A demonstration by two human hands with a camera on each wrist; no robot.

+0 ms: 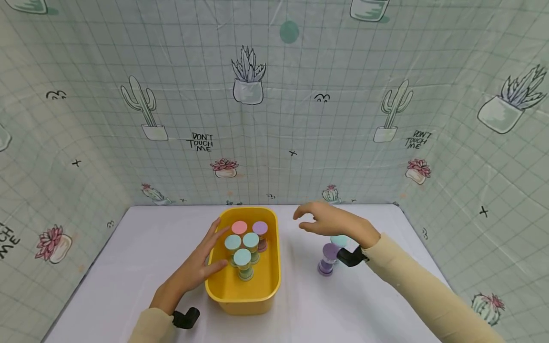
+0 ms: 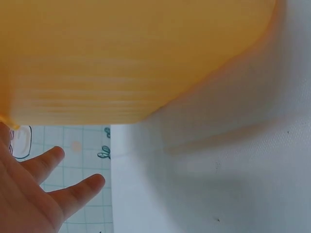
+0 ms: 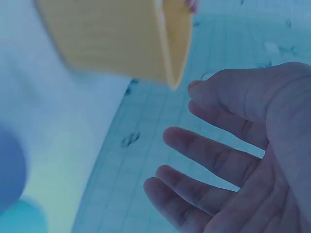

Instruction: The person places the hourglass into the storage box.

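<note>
We list one purple, hourglass-shaped piece (image 1: pixel 328 259), upright, and one pale-teal, round-topped piece (image 1: pixel 339 241), partly hidden: both on the white tabletop (image 1: pixel 128 286), toward its right edge, under the right wrist. Right hand (image 1: pixel 328 221): nearer to both, raised, fingers loosely bent, gripping nothing. Left hand (image 1: pixel 197 262): fingers spread across the left rim of one yellow, rounded plastic bin (image 1: pixel 246 307), long axis toward the tabletop's far edge.
</note>
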